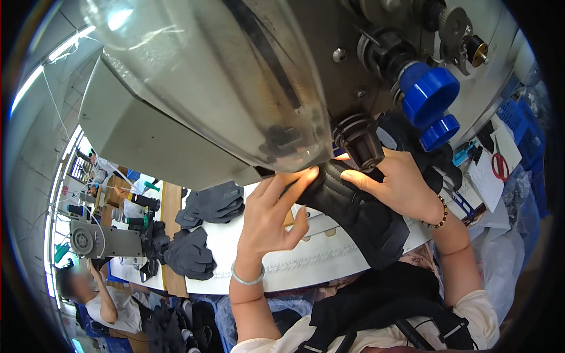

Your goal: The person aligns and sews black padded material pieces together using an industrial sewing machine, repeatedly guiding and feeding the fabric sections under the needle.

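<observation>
Beneath the sewing machine head [335, 65], a black, padded piece with stitched ridges [368, 215] hangs down toward me. My right hand [397, 182] grips its right side, thumb lying on top near the stitching. At its upper left edge, the fingertips of my left hand [273, 206] press on the material, while the left thumb stands apart from it. The machine's cover and a dark ribbed fitting [360, 144] hide the piece's far end and the needle area.
Stacks of dark pieces [210, 203] lie on the white table [253, 282] to the left. Blue knobs [431, 94] jut from the machine. Red-handled scissors [499, 166] and blue-handled snips [459, 201] are at right. A co-worker [109, 297] sits far left by another machine [106, 240].
</observation>
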The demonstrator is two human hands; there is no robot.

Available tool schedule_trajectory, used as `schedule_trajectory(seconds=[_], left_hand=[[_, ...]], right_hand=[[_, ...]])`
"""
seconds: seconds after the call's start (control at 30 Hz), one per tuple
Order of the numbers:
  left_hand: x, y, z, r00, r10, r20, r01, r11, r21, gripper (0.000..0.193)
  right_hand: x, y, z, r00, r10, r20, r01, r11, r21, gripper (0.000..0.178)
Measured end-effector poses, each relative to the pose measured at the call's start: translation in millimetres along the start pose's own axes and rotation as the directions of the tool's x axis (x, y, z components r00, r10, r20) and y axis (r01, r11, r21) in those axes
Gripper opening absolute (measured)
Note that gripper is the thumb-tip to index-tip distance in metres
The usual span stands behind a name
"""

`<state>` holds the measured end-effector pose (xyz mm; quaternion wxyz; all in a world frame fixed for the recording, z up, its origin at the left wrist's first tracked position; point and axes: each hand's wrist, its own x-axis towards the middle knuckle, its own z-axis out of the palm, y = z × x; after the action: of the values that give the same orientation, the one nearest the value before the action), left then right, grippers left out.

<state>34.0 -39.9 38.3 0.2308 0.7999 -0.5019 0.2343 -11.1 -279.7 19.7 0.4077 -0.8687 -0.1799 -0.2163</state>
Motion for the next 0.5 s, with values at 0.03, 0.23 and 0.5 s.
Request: schedule_trajectory(seconds=[0.03, 0.23, 0.5], left_hand=[[1.3, 2.9, 3.4, 1.0, -0.005, 0.009, 0.005, 1.0, 0.003, 0.056], [-0.3, 4.9, 10.4, 1.0, 0.004, -0.009, -0.002, 0.979, 0.204, 0.041], [0.4, 17.3, 13.6, 0.999, -0.004, 0.042, -0.008, 0.961, 0.276, 0.046]], right_hand=[[-0.1, 1.7, 1.9, 1.0, 0.003, 0.002, -0.003, 1.0, 0.01, 0.034], [5.5, 12.5, 6.7, 1.0, -0.016, -0.018, 0.02, 0.966, 0.257, 0.028], [6.0, 7.7, 0.8, 0.992, 0.085, 0.09, -0.109, 0.944, 0.312, 0.028]])
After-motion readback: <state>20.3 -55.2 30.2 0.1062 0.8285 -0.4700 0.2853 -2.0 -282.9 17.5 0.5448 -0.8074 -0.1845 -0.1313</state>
